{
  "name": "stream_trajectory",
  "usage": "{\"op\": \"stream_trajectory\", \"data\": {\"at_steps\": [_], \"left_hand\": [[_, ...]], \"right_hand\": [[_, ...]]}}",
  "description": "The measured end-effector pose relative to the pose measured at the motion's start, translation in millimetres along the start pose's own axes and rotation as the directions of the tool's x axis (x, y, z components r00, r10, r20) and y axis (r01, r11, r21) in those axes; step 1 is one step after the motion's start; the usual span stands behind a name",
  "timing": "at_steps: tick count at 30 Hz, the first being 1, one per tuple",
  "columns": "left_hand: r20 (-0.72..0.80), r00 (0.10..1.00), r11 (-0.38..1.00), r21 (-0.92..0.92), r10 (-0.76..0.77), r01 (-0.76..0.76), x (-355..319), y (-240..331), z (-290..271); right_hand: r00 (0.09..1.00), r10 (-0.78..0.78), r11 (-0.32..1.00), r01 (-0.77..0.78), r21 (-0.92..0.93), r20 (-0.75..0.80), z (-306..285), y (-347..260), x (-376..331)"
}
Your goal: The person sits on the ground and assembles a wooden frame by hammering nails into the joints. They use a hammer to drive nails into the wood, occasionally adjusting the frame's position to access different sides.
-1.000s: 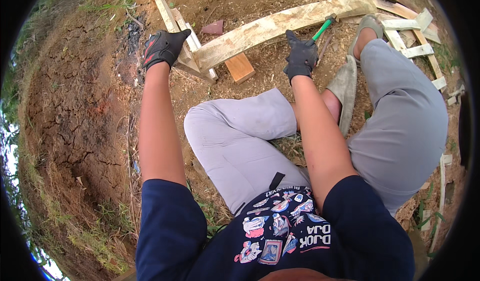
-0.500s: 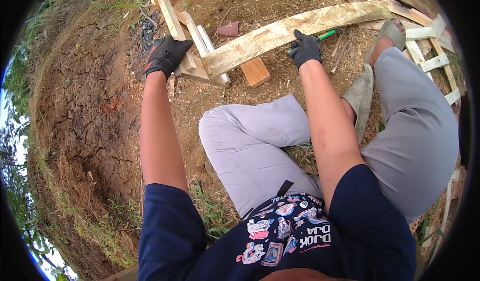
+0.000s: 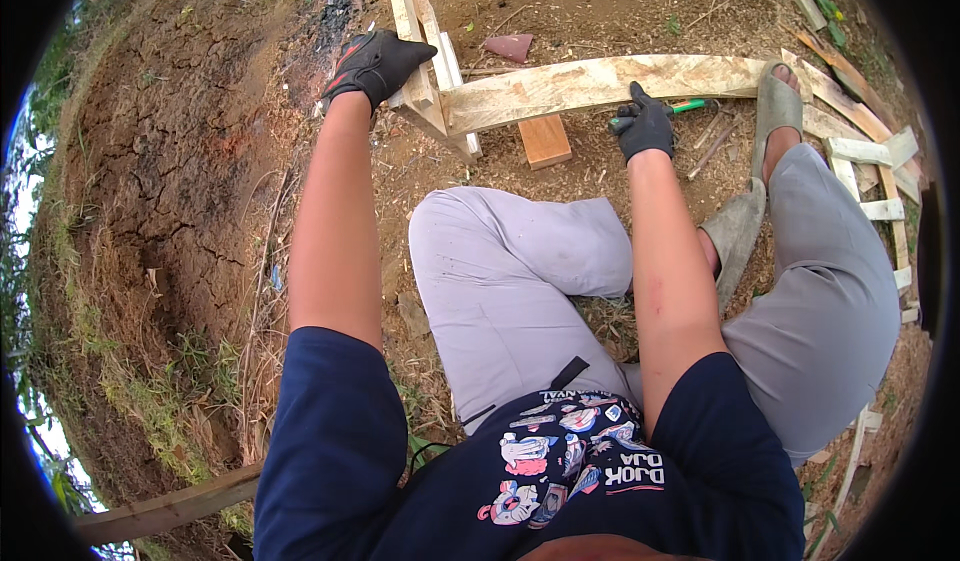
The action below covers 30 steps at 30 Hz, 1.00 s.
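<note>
My left hand [image 3: 375, 66], in a black and red glove, is closed round the corner of a wooden frame [image 3: 430, 111] made of pale, narrow boards. A long light plank [image 3: 590, 83] runs to the right from this frame, its far right end beside my sandalled foot [image 3: 778, 111]. In its black glove, my right hand [image 3: 643, 126] lies at the plank's near edge, one finger stretched onto the wood. The other fingers are wrapped round a green-handled tool [image 3: 690, 106] that looks like a hammer; its small dark head is partly hidden.
A short orange-brown block [image 3: 545, 142] lies under the plank. Beyond it is a reddish shard [image 3: 509, 48]. Slatted pale wood [image 3: 880, 209] lies on the right, past my feet. Wood shavings cover the soil, and a beam [image 3: 165, 506] crosses the lower left.
The view has shifted, so the frame, plank and hands appear lower and farther right. Both hands keep the same holds.
</note>
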<state>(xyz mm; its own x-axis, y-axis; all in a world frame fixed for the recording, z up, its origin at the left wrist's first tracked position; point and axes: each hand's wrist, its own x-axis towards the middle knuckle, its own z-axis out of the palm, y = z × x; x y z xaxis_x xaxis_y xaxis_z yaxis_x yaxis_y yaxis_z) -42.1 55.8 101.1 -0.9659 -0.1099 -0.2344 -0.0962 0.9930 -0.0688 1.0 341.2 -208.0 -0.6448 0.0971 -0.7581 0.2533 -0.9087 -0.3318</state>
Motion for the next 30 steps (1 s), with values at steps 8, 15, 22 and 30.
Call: {"op": "stream_trajectory", "data": {"at_steps": [8, 15, 22, 30], "left_hand": [[-0.008, 1.000, 0.999, 0.036, 0.010, -0.009, 2, -5, 1], [0.023, 0.999, 0.997, 0.068, 0.026, -0.028, 7, -16, 5], [-0.053, 0.996, 0.993, -0.094, -0.072, 0.067, 4, 3, 5], [-0.095, 0.992, 0.995, -0.057, -0.084, 0.079, 13, -3, 13]], "right_hand": [[0.994, -0.078, 0.990, 0.068, -0.125, -0.075, -11, 4, -28], [0.957, -0.270, 0.848, 0.185, -0.498, -0.105, 9, 15, -122], [0.855, -0.056, 0.330, 0.503, -0.799, 0.515, 27, 43, -157], [0.599, -0.021, 0.090, 0.799, -0.595, 0.801, 26, 84, -186]]}}
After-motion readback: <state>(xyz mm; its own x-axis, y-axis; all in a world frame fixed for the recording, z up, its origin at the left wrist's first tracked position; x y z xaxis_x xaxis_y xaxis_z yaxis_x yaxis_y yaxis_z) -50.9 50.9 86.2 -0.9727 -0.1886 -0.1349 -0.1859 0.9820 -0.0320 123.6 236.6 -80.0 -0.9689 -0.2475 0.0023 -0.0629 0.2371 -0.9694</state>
